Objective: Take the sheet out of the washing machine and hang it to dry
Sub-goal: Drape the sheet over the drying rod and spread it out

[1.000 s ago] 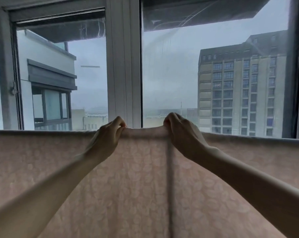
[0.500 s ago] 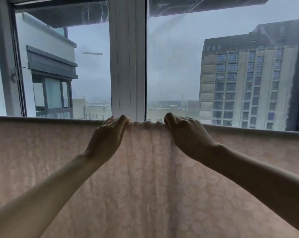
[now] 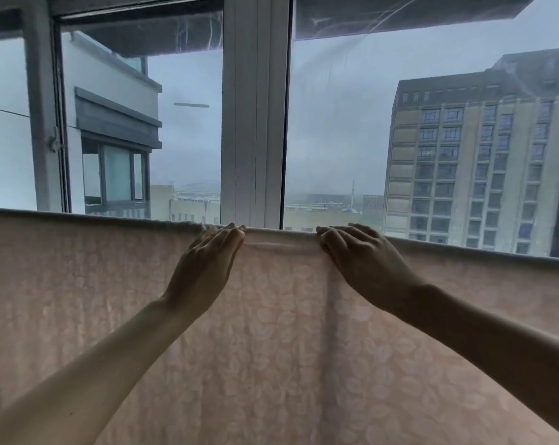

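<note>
Pressing left hand (image 3: pixel 207 264) and right hand (image 3: pixel 365 261) flat, fingers fairly straight, onto the top fold of the pink sheet (image 3: pixel 271 348), already draped wide over a covered rail. Risking bunching or a slide off the far side by dragging sideways too hard. Struggling to make out thumbs, the rail under the fold, the cut-off lower hem; farther back, glimpsing the window frame (image 3: pixel 255 123).

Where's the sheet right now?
The sheet fills the lower half of the head view, hung in front of the window, with left hand and right hand on its top edge.
</note>
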`<move>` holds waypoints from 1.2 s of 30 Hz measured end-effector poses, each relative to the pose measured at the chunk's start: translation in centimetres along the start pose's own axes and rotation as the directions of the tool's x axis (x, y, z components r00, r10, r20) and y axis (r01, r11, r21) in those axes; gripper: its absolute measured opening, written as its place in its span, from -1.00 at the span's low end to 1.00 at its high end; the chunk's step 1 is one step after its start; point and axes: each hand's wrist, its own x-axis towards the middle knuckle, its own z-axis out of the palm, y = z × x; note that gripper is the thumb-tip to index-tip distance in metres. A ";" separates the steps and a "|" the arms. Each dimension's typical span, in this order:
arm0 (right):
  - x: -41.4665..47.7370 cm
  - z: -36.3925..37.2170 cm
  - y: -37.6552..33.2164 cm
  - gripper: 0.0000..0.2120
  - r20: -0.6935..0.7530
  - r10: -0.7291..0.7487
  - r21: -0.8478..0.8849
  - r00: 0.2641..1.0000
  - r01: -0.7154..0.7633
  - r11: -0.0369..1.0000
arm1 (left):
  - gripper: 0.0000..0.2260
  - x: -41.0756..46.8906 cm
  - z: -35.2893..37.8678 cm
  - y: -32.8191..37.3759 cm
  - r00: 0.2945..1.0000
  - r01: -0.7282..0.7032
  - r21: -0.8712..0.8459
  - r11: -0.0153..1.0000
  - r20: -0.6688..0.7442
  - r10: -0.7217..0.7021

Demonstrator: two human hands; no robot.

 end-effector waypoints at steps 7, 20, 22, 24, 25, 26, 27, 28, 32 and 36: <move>0.2 -1.5 0.6 -0.80 0.081 0.114 0.094 0.990 -0.121 0.988 | -0.89 1.1 -0.4 -0.9 0.996 0.063 -0.082 0.995 0.063 -0.058; 2.5 1.1 -1.4 -0.62 0.171 -0.027 -0.005 0.985 0.028 1.000 | -0.71 0.4 -0.1 -2.2 0.986 0.155 -0.014 0.988 0.066 -0.154; 3.3 1.9 -2.2 -0.61 0.177 -0.032 0.001 0.984 0.032 0.999 | -0.70 0.4 -0.3 -2.4 0.987 0.143 0.013 0.990 0.071 -0.144; 4.1 2.8 -3.1 -0.59 0.193 -0.036 0.013 0.980 0.034 0.999 | -0.71 0.4 -0.4 -2.8 0.988 0.143 0.031 0.989 0.061 -0.144; 4.5 3.2 -3.5 -0.59 0.196 -0.035 0.018 0.980 0.032 0.999 | -0.71 0.5 -0.5 -3.0 0.987 0.153 0.032 0.988 0.054 -0.154; 4.9 3.7 -3.9 -0.59 0.191 -0.030 0.020 0.981 0.026 0.999 | -0.72 0.6 -0.6 -3.3 0.985 0.167 0.032 0.985 0.049 -0.168; 5.4 4.2 -4.2 -0.57 0.183 -0.025 0.018 0.983 0.022 1.000 | -0.73 0.8 -0.6 -3.7 0.982 0.180 0.034 0.983 0.045 -0.181; 5.8 4.6 -4.6 -0.56 0.180 -0.025 0.014 0.983 0.023 1.000 | -0.74 1.0 -0.7 -4.2 0.980 0.191 0.038 0.981 0.044 -0.192; 7.6 6.0 -6.5 -0.53 0.195 -0.034 0.018 0.980 0.031 0.999 | -0.73 0.8 -1.2 -5.9 0.978 0.202 0.044 0.978 0.050 -0.204; 9.5 7.4 -8.5 -0.53 0.188 -0.026 -0.042 0.982 0.035 0.998 | -0.70 -0.5 -1.4 -7.1 0.990 0.117 0.061 0.991 0.075 -0.122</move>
